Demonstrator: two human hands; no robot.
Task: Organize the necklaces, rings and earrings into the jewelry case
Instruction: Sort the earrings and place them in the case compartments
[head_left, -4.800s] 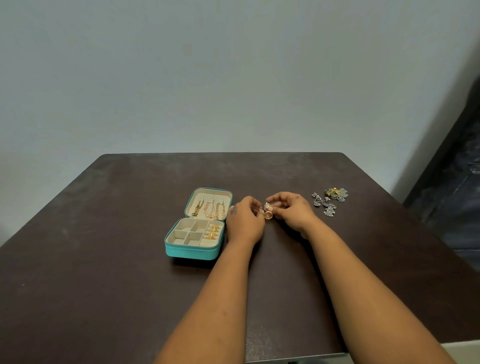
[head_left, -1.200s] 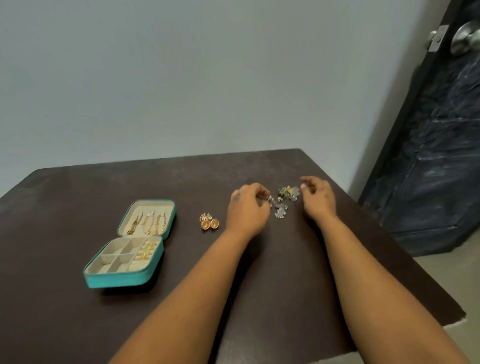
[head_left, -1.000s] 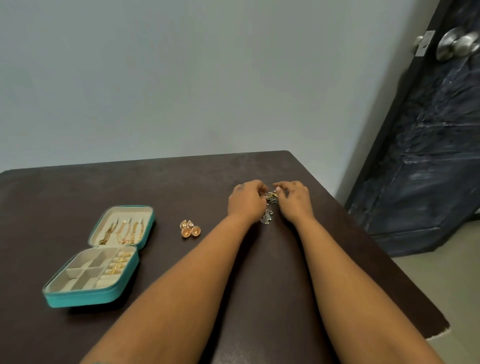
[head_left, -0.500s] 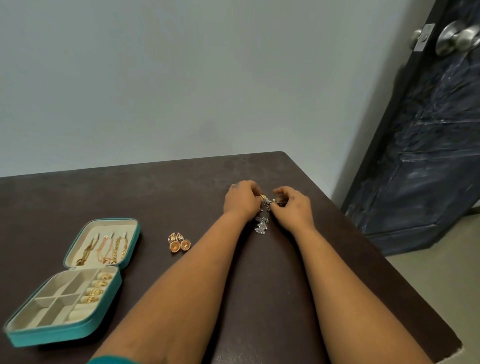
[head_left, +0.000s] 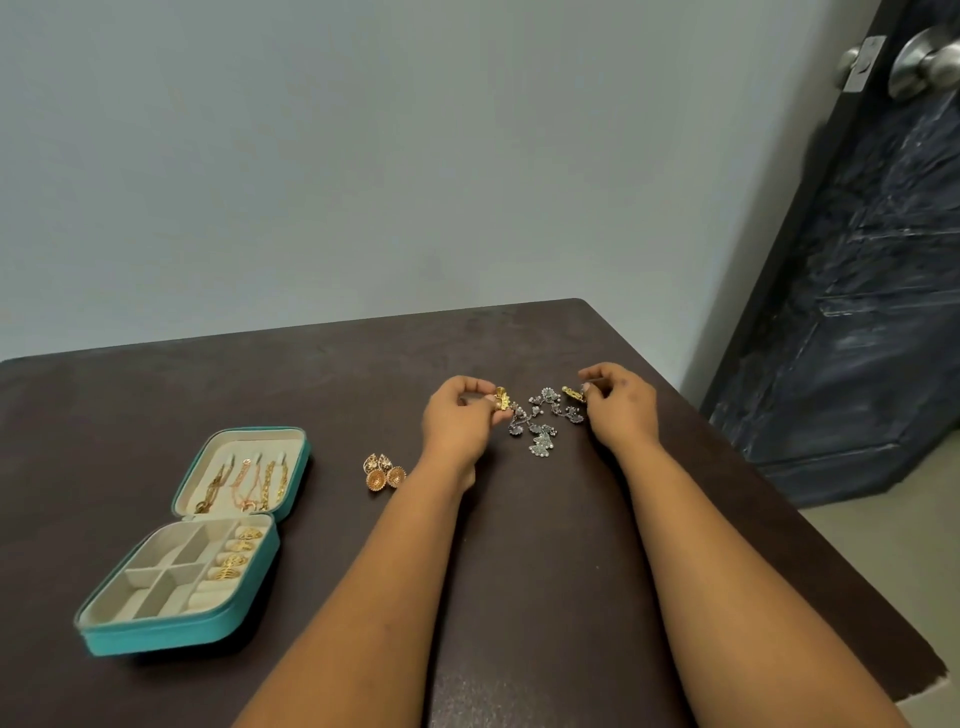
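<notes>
Rings (head_left: 235, 553) fill case (head_left: 171, 631) slots.

Open teal jewelry case (head_left: 182, 631) left; rose-gold earrings (head_left: 383, 471) beside; silver earrings (head_left: 540, 422) heaped right

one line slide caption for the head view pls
Both hands, left and right, each pinch a gold earring above silver earrings.

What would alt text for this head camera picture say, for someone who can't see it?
Two bare hands, the left hand and right hand, each pinch a small gold earring over a cluster of silver earrings on a dark table. To the left lie a rose-gold earring pair and an open teal jewelry case holding necklaces and rings.
</notes>
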